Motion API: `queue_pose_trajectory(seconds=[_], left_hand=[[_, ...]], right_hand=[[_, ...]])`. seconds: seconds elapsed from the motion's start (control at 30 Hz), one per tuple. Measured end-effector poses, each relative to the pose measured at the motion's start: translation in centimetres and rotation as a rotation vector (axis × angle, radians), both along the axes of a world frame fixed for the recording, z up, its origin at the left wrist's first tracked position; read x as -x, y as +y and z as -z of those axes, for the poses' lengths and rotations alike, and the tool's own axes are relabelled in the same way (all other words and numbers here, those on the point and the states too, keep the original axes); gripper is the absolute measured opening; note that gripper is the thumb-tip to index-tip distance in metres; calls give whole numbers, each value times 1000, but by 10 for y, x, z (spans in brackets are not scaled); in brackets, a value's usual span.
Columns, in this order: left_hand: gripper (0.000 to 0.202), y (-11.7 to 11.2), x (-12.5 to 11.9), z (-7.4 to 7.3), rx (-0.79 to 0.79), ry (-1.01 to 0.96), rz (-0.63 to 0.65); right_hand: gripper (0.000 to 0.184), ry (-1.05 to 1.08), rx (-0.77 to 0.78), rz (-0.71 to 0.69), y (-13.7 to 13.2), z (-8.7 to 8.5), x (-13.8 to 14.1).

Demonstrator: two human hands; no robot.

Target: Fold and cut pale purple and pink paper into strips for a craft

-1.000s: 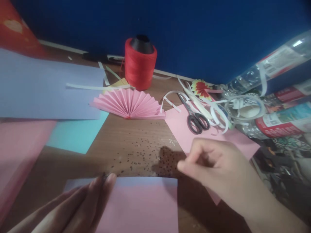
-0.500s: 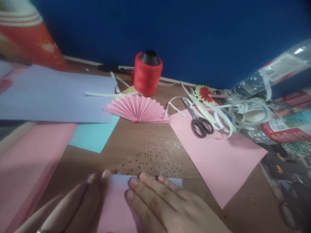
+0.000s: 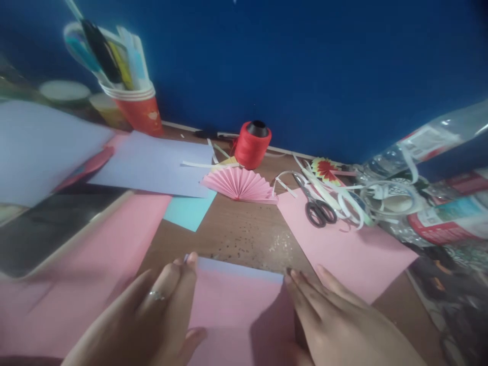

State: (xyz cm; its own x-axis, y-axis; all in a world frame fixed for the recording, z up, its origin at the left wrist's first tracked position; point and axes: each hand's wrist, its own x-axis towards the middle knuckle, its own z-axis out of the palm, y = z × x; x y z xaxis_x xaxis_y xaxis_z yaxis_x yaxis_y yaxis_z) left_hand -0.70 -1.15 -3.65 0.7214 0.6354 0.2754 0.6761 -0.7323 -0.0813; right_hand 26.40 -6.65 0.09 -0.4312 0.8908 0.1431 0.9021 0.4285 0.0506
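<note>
A pink paper sheet point(image 3: 238, 310) lies on the wooden table at the near edge, with a lilac strip showing along its far side. My left hand point(image 3: 152, 320), a ring on one finger, rests flat on the sheet's left far corner with fingers stretched out. My right hand point(image 3: 335, 320) lies flat on the sheet's right far corner, fingers together and extended. Neither hand holds anything.
A pink pleated paper fan point(image 3: 242, 185) and a red thread spool point(image 3: 252, 137) lie beyond. Scissors point(image 3: 315, 201) sit on another pink sheet point(image 3: 343, 244) among white paper strips. A red cup of pens point(image 3: 133, 99), lilac paper point(image 3: 152, 162), turquoise paper point(image 3: 188, 211) and plastic bottles point(image 3: 427, 142) surround.
The view has tilted up and pulled back, revealing the pen cup. My right hand slid from the sheet's middle to its right far corner; the left hand stays on the left corner.
</note>
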Motion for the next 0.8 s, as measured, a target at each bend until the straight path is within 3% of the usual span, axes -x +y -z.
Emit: queue_pose_trajectory(seconds=[0.13, 0.2, 0.27, 0.37, 0.43, 0.47, 0.53, 0.6, 0.7, 0.8], left_hand=[[49, 4, -11, -18, -88, 215, 63], [48, 4, -16, -24, -103, 279, 51], [47, 5, -21, -30, -36, 314, 2], [40, 12, -25, -40, 171, 304, -41], [35, 19, -26, -48, 330, 153, -66], [31, 23, -26, -52, 403, -26, -71], [27, 32, -26, -57, 441, -135, -65], [30, 40, -25, -60, 509, -230, -51], [6, 53, -25, -63, 682, -373, -39], [19, 67, -23, -69, 750, -647, -141]], right_hand=[[14, 6, 82, 146, 11, -8, 14], [17, 72, 177, 200, 20, -11, 22], [31, 163, 260, 160, 27, -15, 26], [39, 330, 357, 237, 33, -18, 26], [33, 488, 376, 277, 34, -17, 25], [26, 574, 389, 274, 35, -17, 26], [13, 785, 383, 248, 38, -15, 30], [11, 981, 351, 218, 43, -13, 34], [11, 1094, 264, 211, 54, -13, 35], [30, 1237, 203, 259, 66, -15, 25]])
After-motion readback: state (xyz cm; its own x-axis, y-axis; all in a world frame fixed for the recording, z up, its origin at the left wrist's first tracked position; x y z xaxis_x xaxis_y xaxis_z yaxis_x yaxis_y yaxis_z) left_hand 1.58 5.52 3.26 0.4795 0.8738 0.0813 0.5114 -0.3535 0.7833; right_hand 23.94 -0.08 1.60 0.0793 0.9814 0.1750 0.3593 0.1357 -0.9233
